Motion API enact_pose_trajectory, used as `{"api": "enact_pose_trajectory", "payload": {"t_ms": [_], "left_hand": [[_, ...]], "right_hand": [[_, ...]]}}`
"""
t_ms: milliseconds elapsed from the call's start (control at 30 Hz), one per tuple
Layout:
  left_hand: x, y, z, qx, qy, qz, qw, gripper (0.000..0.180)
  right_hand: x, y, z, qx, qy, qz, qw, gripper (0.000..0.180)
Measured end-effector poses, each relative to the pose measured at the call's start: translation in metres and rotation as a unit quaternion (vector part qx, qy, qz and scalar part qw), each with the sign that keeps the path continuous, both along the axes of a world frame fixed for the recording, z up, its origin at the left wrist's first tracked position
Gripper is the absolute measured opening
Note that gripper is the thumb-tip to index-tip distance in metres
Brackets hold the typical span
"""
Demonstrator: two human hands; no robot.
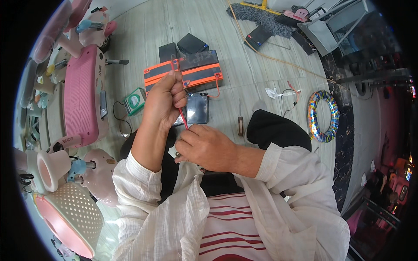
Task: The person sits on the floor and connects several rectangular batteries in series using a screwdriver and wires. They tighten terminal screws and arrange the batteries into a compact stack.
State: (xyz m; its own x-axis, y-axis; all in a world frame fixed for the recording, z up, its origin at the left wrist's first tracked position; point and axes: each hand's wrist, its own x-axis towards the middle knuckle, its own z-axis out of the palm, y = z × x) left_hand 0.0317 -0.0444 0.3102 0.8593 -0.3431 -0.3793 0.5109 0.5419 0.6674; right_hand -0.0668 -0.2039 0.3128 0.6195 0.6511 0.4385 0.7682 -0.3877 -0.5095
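Note:
A thin red wire (183, 117) runs taut between my hands, above the floor. My left hand (167, 98) is closed in a fist round its upper part, and a bit of red sticks out above the fingers. Lower and to the right, my right hand (209, 148) grips the other end. A small round metallic bit (177, 154) shows by the right fingertips; I cannot tell what it is. Just beyond the left hand lie orange-and-black batteries (202, 72), with a red lead at their right end. A black battery (197, 108) rests nearer to me.
A screwdriver (240, 124) lies right of the batteries. A green-and-white box (135, 102) with a black cord sits left. Pink ride-on scooters (82, 95) line the left side. At right lie a wrapped tyre (311, 115) and loose wires; a grey mop (261, 18) is at the back.

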Motion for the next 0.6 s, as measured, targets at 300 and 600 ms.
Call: {"api": "enact_pose_trajectory", "payload": {"t_ms": [300, 600], "left_hand": [[0.004, -0.015, 0.018, 0.195, -0.056, 0.001, 0.979, 0.033], [-0.003, -0.017, 0.019, 0.18, -0.025, -0.074, 0.981, 0.028]], "right_hand": [[0.02, -0.013, 0.009, 0.046, 0.04, -0.081, 0.995, 0.041], [0.028, -0.019, 0.01, 0.028, 0.074, -0.069, 0.994, 0.04]]}}
